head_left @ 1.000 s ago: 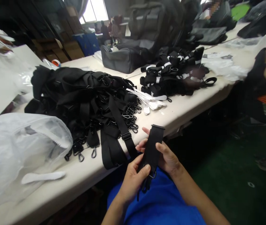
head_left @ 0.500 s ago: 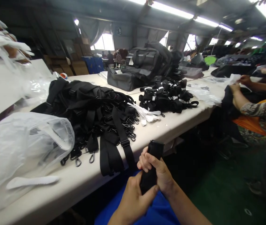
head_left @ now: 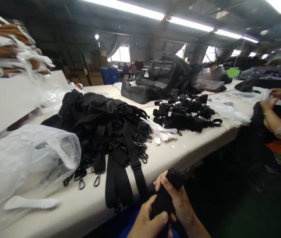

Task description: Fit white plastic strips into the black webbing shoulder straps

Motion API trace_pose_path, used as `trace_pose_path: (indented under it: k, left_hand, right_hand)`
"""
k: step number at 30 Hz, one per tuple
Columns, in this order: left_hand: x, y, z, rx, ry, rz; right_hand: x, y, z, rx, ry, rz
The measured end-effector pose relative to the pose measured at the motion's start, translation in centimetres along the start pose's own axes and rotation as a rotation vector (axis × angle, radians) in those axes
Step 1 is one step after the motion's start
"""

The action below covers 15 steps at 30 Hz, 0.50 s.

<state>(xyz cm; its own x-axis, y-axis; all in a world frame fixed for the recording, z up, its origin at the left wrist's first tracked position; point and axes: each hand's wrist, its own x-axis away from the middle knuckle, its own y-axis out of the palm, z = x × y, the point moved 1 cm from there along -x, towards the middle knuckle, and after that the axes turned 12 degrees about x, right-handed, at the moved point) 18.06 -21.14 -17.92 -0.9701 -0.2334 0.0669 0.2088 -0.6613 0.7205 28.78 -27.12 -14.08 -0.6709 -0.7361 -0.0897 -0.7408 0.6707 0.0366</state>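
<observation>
Both of my hands grip a folded black strap [head_left: 160, 202] in front of the table edge. My left hand [head_left: 148, 218] holds its lower part, thumb on top. Around the upper part, just below a black buckle [head_left: 176, 178], my right hand [head_left: 180, 201] is wrapped. A large heap of black straps [head_left: 93, 112] with metal-looking hooks lies on the table, some strap ends hanging over the edge. White plastic strips [head_left: 160, 130] lie at its right side. Beyond them sit bundled black straps [head_left: 187, 112] with white bands.
At the left are a clear plastic bag [head_left: 28, 155] and a white strip [head_left: 31, 203]. Black bags [head_left: 162, 76] are piled behind the straps. Another person's hands [head_left: 270, 102] hold white plastic at the right. Brown and white pieces [head_left: 9, 43] are stacked back left.
The view has shifted, so the table items appear lower. The held strap is tilted differently, with the buckle end turned towards the right, and both hands have stayed on it.
</observation>
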Motion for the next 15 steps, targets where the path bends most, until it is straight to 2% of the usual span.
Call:
trace_pose_path:
  k: [3,6,8,10,11,13,14,15]
  left_hand:
    - [-0.4,-1.6,-0.2,-0.038,-0.086,0.071]
    - [-0.2,-3.1,0.6,-0.060,-0.091,0.130]
    - [0.2,-4.0,1.4,-0.115,-0.053,0.150]
    - [0.8,-4.7,2.2,-0.192,-0.026,0.167]
    - [1.2,-4.9,2.5,-0.226,-0.017,0.173]
    - [1.8,-5.3,2.7,-0.265,0.011,0.195]
    - [2.2,-5.5,2.6,-0.276,0.030,0.212]
    - [2.5,-5.6,2.5,-0.283,0.050,0.228]
  right_hand:
    - [-0.4,0.6,0.7,0.007,0.030,0.008]
    - [-1.9,0.7,0.5,0.045,0.046,-0.118]
    - [-4.4,-0.2,-0.1,0.028,0.008,-0.181]
    - [-8.3,-1.6,-0.9,0.072,-0.068,-0.087]
    - [-10.7,-2.2,-1.1,0.182,-0.103,0.006]
    - [-15.7,-2.8,-1.2,0.661,-0.149,0.203]
    - [-18.1,-2.8,-0.9,0.937,-0.130,0.234]
    - [-20.2,-2.6,-0.5,1.051,-0.109,0.249]
